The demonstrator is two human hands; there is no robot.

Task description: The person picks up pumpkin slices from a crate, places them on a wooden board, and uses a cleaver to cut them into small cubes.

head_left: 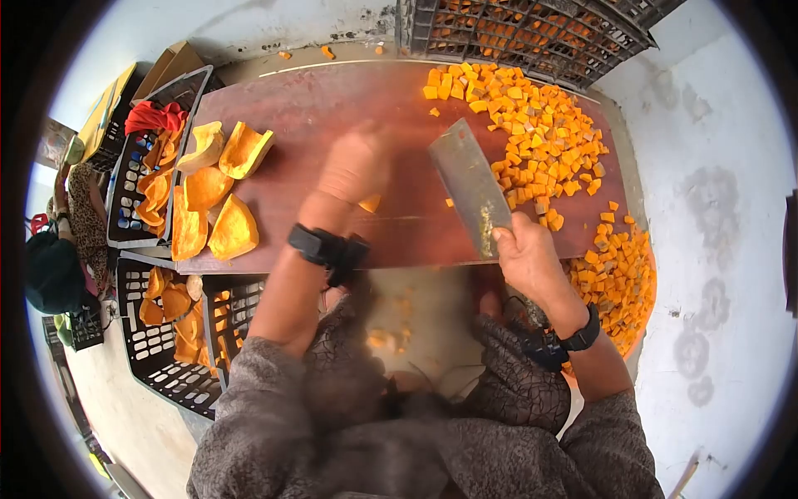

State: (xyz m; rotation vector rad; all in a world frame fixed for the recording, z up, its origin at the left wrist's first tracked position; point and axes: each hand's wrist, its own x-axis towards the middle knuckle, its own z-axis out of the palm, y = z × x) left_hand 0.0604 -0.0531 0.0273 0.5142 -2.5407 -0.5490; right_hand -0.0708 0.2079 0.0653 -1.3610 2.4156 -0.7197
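Observation:
My right hand (532, 256) is wrapped round the handle end of a cleaver (467, 179), its broad grey blade pointing up and left over the table, with pale bits stuck near the handle. Smeared by motion, my left hand (357, 162) is above the table's middle, and its fingers cannot be made out. Just beside its wrist lies a small piece of orange pumpkin (371, 203). Several large curved pumpkin chunks (233, 227) rest at the table's left end. A heap of diced pumpkin (540, 125) spreads over the right side, beyond the cleaver.
The reddish-brown table (399, 237) spans the view. Pumpkin cubes fill an orange container (653, 283) below its right edge. Black crates (158, 353) with pumpkin pieces stand at left; another crate (532, 37) stands behind. A person in a dark cap (54, 270) is at far left.

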